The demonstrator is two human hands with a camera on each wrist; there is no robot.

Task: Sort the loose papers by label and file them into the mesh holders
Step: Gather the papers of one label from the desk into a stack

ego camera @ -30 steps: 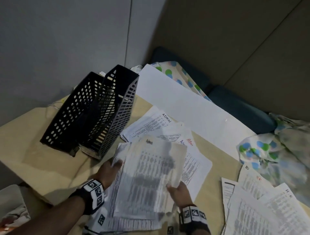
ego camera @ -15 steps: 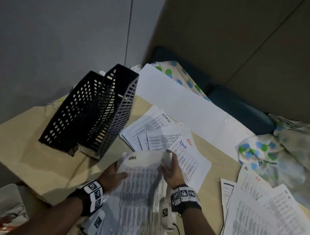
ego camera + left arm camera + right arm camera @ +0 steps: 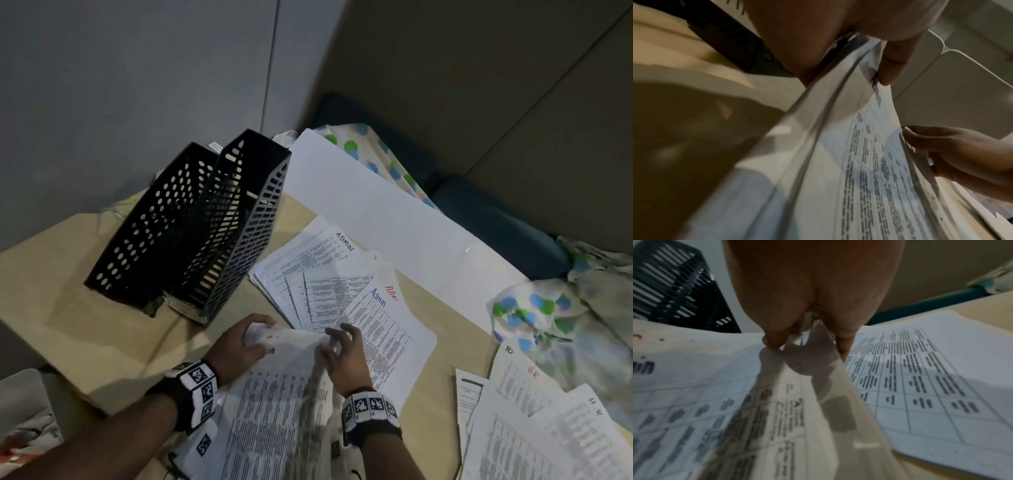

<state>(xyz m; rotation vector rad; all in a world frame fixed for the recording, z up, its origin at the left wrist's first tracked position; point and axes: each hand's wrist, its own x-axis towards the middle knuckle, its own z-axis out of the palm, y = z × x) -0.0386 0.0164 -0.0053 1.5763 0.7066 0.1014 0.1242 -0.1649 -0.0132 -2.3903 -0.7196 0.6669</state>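
Observation:
I hold a stack of printed papers (image 3: 274, 407) low at the front centre of the table. My left hand (image 3: 248, 341) grips its top left corner, thumb on top (image 3: 890, 65). My right hand (image 3: 339, 349) pinches the upper right edge of the top sheet (image 3: 826, 386) and peels it up. Two black mesh holders (image 3: 191, 226) stand side by side at the back left. A fanned pile labelled Admin (image 3: 342, 284) lies just beyond my hands. A pile marked HR (image 3: 534, 418) lies at the front right.
A large blank white sheet (image 3: 394, 219) leans off the table's far edge. Dotted cloth (image 3: 534, 308) is bunched at the right, over dark blue cushions (image 3: 496, 226). Bare tan tabletop (image 3: 68, 308) shows at the left, in front of the holders.
The stack came down from in front of the Admin pile, uncovering it. My right hand moved from the stack's lower right edge up to its top right edge and took the top sheet.

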